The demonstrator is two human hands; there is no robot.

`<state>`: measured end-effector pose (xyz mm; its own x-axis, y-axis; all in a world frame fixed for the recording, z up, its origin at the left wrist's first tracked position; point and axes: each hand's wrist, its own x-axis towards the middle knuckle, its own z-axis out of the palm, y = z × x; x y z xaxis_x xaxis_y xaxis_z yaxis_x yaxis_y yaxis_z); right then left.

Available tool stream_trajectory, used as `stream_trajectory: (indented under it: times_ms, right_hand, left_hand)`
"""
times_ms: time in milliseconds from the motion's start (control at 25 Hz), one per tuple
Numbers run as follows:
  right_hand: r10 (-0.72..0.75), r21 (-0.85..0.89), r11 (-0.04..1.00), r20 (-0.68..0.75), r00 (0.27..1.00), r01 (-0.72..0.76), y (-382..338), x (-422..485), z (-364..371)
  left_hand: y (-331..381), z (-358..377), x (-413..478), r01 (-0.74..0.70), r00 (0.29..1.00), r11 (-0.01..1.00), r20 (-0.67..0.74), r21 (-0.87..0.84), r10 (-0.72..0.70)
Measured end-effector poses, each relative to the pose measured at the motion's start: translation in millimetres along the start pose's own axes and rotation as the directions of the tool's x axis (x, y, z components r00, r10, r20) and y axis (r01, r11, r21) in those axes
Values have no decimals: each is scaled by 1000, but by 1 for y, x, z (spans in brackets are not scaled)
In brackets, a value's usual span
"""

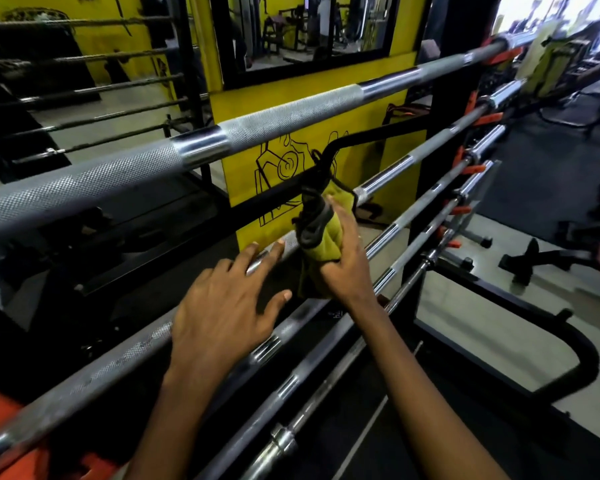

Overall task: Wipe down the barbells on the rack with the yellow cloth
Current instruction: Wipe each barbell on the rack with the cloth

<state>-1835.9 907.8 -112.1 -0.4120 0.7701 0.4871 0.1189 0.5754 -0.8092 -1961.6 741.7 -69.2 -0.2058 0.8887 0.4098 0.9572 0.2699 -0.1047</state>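
Yellow cloth (321, 233) bunched on second bar (385, 178), right hand (343, 261) gripping it; left hand (222, 306) spread open, fingers on same bar.

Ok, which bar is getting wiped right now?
Find the yellow wall panel with the black drawing. The thick top barbell crosses it; drop to the second barbell just below. It alone has the yellow cloth wrapped round it, gripped by the right hand.

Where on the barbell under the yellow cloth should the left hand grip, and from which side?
Probably the knurled stretch left of the yellow cloth, from above: the barbell lies level with its top free, and the next bar sits close below.
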Motion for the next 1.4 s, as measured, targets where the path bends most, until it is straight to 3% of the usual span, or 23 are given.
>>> stream_trajectory:
  times_ms: [80, 160, 280, 440, 520, 600, 680, 760, 840, 920, 960, 1040, 1080, 1160, 1240, 1320, 1400]
  right_hand:
    - [-29, 24, 999, 24, 999, 29, 11, 6, -7]
    - [125, 111, 987, -113, 986, -113, 18, 23, -14]
    - [348, 274, 922, -275, 896, -274, 9, 34, -4]
    - [341, 378, 896, -246, 907, -234, 11, 6, 34]
    - [537, 546, 771, -283, 795, -327, 8, 10, 40]
    - [726, 801, 502, -187, 662, -325, 5, 32, 37]
    - [731, 943, 265, -60, 680, -202, 2, 47, 34]
    - [712, 974, 162, -5, 702, -157, 2, 46, 34]
    - [707, 970, 121, 66, 704, -212, 4, 36, 35]
    - [706, 925, 201, 91, 703, -322, 9, 28, 31]
    - [715, 883, 294, 52, 698, -367, 12, 26, 25]
    - [724, 698, 568, -170, 669, -437, 19, 23, 12]
    - [663, 572, 697, -283, 693, -433, 19, 21, 6]
    - [390, 261, 913, -338, 856, -313, 17, 22, -5]
    - [190, 9, 981, -214, 958, -192, 21, 30, -8]
    - [195, 14, 980, -232, 953, -197, 32, 51, -17]
    - [295, 75, 955, -305, 905, -286, 41, 79, -34]
  left_hand:
    - [0, -1, 1, 4, 1000, 1000, 17, -8, -4]
    - [2, -3, 1, 22, 999, 999, 33, -27, -21]
    - [3, -9, 8, 47, 995, 994, 93, -102, -38]
    - [2, -10, 15, 82, 993, 977, 101, -197, -63]
    - [4, -6, 11, 57, 998, 988, 33, -145, -53]
    - [6, -4, 8, 54, 999, 992, 8, -113, -53]
    - [7, -5, 8, 66, 998, 989, 12, -133, -65]
    - [9, -7, 9, 79, 996, 988, 42, -136, -74]
    - [6, -8, 13, 86, 992, 985, 106, -151, -70]
    - [-1, -7, 25, 93, 971, 966, 237, -240, -34]
    - [-4, -5, 34, 95, 956, 946, 294, -309, 1]
    - [1, -3, 51, 53, 942, 931, 329, -361, 74]
    - [8, -2, 56, 14, 944, 949, 317, -314, 91]
    - [23, 3, 58, -37, 963, 981, 255, -189, 85]
    - [29, 5, 59, -32, 972, 991, 226, -127, 60]
    - [28, 7, 64, -1, 966, 991, 257, -133, 36]
    - [30, 8, 72, 21, 954, 989, 299, -150, 25]
